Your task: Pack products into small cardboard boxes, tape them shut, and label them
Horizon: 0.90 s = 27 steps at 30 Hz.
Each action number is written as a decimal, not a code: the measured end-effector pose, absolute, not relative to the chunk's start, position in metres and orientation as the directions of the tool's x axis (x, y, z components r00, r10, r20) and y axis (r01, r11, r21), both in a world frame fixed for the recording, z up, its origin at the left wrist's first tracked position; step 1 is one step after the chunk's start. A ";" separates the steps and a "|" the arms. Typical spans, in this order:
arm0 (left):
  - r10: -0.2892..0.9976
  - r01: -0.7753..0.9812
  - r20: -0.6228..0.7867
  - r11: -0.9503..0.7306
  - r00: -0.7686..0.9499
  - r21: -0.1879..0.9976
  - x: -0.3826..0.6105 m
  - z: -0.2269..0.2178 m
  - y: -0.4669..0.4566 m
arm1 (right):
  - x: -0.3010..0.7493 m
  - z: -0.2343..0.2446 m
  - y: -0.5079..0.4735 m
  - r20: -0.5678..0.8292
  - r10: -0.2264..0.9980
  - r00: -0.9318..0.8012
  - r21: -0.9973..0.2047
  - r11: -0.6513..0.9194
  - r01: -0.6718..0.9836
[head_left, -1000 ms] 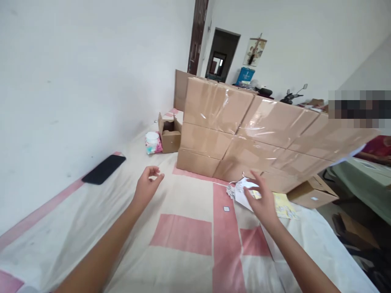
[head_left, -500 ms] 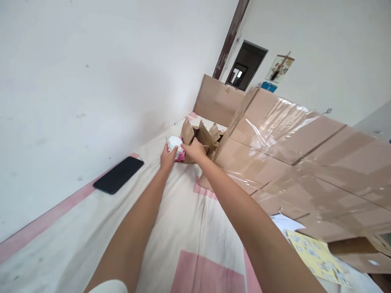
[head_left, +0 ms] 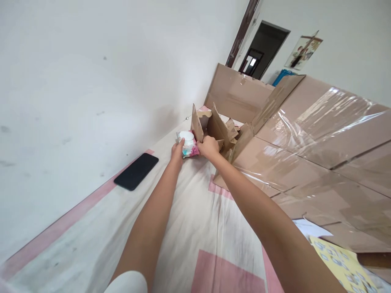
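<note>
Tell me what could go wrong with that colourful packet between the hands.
The packet might slip or twist: the left hand is only at its left edge.

The right hand is right up against the open carton, so it could catch a raised flap or nudge the carton.

The cloth is creased, so dragging anything across it may ruck it up.
</note>
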<state>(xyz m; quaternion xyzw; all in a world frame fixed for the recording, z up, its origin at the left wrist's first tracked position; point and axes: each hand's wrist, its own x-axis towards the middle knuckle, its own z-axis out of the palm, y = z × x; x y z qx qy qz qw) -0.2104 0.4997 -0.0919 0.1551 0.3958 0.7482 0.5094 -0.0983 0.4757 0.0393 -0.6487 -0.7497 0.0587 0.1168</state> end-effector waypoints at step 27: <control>0.830 -0.183 -0.032 -0.085 -0.557 0.980 0.047 -0.080 -0.015 | 0.159 0.109 0.091 -0.144 0.740 -0.657 -0.479 0.528 0.701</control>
